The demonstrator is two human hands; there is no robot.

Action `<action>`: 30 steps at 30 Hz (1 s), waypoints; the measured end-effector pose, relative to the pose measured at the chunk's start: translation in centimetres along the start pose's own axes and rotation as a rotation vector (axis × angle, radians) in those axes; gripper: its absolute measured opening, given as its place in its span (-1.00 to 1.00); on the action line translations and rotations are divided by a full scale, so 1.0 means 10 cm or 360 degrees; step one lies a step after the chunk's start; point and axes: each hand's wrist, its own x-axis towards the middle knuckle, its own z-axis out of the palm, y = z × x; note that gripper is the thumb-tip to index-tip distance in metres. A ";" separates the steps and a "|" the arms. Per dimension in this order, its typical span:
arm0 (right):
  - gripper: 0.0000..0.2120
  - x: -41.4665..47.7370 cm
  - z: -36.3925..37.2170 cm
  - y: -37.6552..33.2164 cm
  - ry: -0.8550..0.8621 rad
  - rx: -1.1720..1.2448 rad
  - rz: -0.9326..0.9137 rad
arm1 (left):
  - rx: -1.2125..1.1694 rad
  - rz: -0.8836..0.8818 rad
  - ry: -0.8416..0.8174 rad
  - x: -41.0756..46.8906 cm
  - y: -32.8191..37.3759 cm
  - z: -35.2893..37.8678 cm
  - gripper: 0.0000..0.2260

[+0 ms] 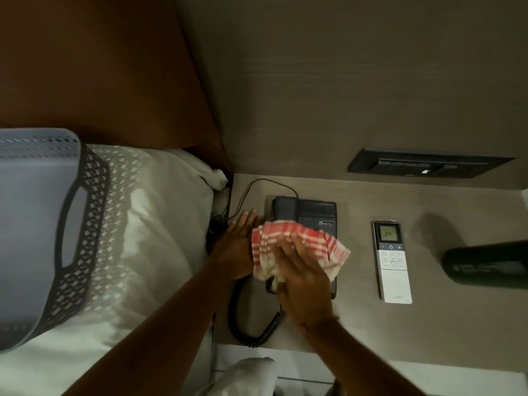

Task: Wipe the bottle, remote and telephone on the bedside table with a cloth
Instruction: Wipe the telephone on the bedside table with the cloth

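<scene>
Both bare forearms reach forward from the lower edge, close together. Left hand [238, 247] lies flat, palm down, fingers extended and together. Right hand [303, 270] angles over it, fingers spread and pressing down.

You can read "BEETEL" in small pale letters, with a small square logo just left of it, on the telephone [311, 215], on the upper right of its dark body just above the cloth. The remote [392, 261] has a lit display at its top showing "24". Under that display you get three symbols in a row: minus, power, plus. The remote's lower keys carry marks, too small to read. There's faint print at its bottom edge, illegible. The bottle [485, 267] shows a pale label patch, blurred, unreadable.
</scene>
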 end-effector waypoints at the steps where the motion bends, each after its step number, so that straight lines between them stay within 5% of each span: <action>1: -0.48 0.14 -0.01 0.02 -0.0005 0.0045 0.0008 | -0.0107 0.0035 0.0038 0.00 0.00 -0.03 -0.22; 5: -0.39 0.65 -0.03 0.14 -0.0172 0.0162 0.0074 | -0.0209 0.0158 0.0328 -0.01 -0.01 -0.06 -0.43; 11: -0.37 0.76 0.03 0.33 -0.0222 0.0220 0.0105 | -0.0115 -0.0043 0.0177 0.00 0.01 0.04 -0.35; 17: -0.43 0.03 -0.02 0.13 -0.0050 0.0232 0.0031 | 0.0001 -0.0057 0.0060 0.00 0.03 0.01 -0.19; 22: -0.33 -0.61 -0.09 0.04 -0.0194 0.0445 0.0022 | -0.0063 -0.0106 0.0080 -0.01 0.01 0.02 -0.22; 24: -0.41 -0.63 -0.19 0.10 -0.0087 0.0758 0.0178 | -0.0070 -0.0124 0.0090 0.00 0.02 0.02 -0.24; 27: -0.49 -0.34 -0.48 0.38 0.0209 0.1309 0.0816 | -0.0098 -0.0137 0.0074 0.00 0.04 0.01 -0.24; 30: -0.46 0.23 -0.77 0.83 0.0595 0.1166 0.0944 | -0.0105 -0.0151 0.0066 0.00 0.06 0.01 -0.25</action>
